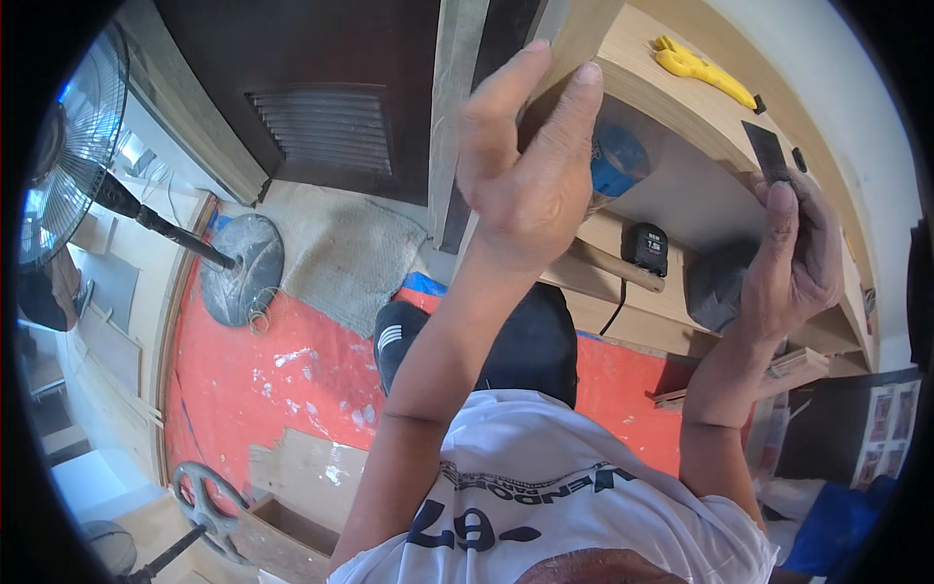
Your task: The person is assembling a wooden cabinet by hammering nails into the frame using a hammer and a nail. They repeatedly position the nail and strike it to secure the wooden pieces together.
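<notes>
— Left hand [525, 185] clamped on the corner of the wooden board [671, 107], up at head height. Right hand [793, 258]?

— Pinched on a dark sanding block [769, 156], flat against the board's edge. Best kept flat, with steady, even strokes.

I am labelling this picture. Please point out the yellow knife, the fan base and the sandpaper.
yellow knife [702, 68], head view, middle of its handle.
fan base [241, 270], head view, centre of the round disc.
sandpaper [765, 151], head view, dark sheet above the right fingers.
</notes>
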### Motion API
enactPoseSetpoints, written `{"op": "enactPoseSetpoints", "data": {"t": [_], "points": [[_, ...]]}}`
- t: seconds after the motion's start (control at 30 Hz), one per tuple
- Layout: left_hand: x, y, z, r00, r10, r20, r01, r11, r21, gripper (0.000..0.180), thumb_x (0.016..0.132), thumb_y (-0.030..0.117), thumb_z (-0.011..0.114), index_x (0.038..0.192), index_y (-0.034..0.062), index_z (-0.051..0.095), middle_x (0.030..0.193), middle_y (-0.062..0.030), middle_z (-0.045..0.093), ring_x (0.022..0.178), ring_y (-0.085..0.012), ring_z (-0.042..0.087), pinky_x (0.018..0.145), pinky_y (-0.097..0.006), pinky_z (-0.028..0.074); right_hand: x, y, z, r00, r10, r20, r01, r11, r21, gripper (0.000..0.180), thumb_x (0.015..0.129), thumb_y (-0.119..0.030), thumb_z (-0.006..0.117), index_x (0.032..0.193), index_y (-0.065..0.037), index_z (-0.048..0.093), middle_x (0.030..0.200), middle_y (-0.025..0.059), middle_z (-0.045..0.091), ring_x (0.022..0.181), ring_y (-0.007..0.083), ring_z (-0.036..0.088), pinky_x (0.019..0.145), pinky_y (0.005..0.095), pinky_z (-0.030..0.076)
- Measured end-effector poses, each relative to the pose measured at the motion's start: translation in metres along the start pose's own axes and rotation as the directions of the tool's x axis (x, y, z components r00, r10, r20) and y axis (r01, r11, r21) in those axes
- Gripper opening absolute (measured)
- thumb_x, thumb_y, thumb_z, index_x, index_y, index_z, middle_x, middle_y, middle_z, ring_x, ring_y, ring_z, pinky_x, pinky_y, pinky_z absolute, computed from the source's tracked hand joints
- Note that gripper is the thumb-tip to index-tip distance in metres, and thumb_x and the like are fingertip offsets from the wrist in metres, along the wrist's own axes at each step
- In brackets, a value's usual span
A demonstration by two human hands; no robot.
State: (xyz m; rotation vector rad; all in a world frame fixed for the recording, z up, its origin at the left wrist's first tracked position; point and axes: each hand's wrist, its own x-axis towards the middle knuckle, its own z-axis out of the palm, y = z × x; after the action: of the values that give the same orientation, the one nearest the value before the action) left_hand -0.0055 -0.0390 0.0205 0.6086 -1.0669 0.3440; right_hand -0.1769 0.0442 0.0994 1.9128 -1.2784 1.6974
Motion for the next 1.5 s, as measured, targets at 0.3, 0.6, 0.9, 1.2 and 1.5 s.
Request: {"op": "enactPoseSetpoints", "data": {"t": [0.3,0.6,0.9,1.2,1.5], "points": [[-0.004,0.006,0.006,0.994,-0.102,-0.024,0.098,0.984,-0.148,0.029,0.084,-0.003,0.074,0.112,0.0038,0.074,0.121,-0.0171,0.057,0.105,-0.0241,0.060,0.084,-0.032,0.053,0.000,0.002,-0.003,1.000,0.012,0.009,-0.012,1.000,-0.014,0.022,0.095,-0.011,0.067,0.107,0.007,0.066,0.088,0.0142,0.071,0.083,0.0184,0.070,0.081,0.0288,0.054],[-0.011,0.002,0.009,0.999,0.034,0.007,-0.034,0.999,-0.002,0.037,0.082,-0.004,0.072,0.118,0.0058,0.071,0.128,-0.0216,0.055,0.110,-0.0328,0.059,0.089,-0.035,0.051,-0.001,0.003,0.001,1.000,0.010,-0.019,-0.009,0.998,0.060,0.020,0.093,-0.008,0.069,0.104,0.008,0.065,0.091,0.0143,0.071,0.081,0.0158,0.068,0.079,0.0271,0.055],[-0.018,0.002,0.003,0.993,-0.116,0.000,0.115,0.986,-0.122,0.045,0.080,-0.006,0.070,0.123,0.0083,0.069,0.133,-0.0240,0.053,0.112,-0.0346,0.060,0.090,-0.036,0.052,-0.003,0.001,0.002,1.000,0.018,-0.021,-0.016,0.995,0.098,0.020,0.095,-0.010,0.066,0.105,0.008,0.064,0.086,0.0141,0.070,0.083,0.0184,0.069,0.081,0.0299,0.055],[-0.022,-0.007,0.001,0.995,0.042,0.088,-0.043,0.999,0.012,0.045,0.078,-0.002,0.071,0.122,0.0096,0.069,0.126,-0.0232,0.057,0.106,-0.0356,0.061,0.086,-0.039,0.051,-0.006,0.000,0.001,0.999,0.022,-0.040,-0.018,0.996,0.082,0.018,0.097,-0.009,0.062,0.104,0.007,0.063,0.086,0.0145,0.069,0.082,0.0196,0.069,0.083,0.0317,0.053],[-0.008,-0.003,-0.003,0.992,-0.047,0.118,0.040,0.997,0.063,0.054,0.077,-0.005,0.068,0.128,0.0125,0.066,0.121,-0.0223,0.060,0.105,-0.0343,0.062,0.086,-0.042,0.051,-0.051,0.005,-0.014,0.965,0.245,0.092,-0.256,0.957,0.139,0.014,0.097,-0.007,0.061,0.103,0.006,0.062,0.084,0.0121,0.068,0.083,0.0160,0.065,0.078,0.0288,0.052]]}}
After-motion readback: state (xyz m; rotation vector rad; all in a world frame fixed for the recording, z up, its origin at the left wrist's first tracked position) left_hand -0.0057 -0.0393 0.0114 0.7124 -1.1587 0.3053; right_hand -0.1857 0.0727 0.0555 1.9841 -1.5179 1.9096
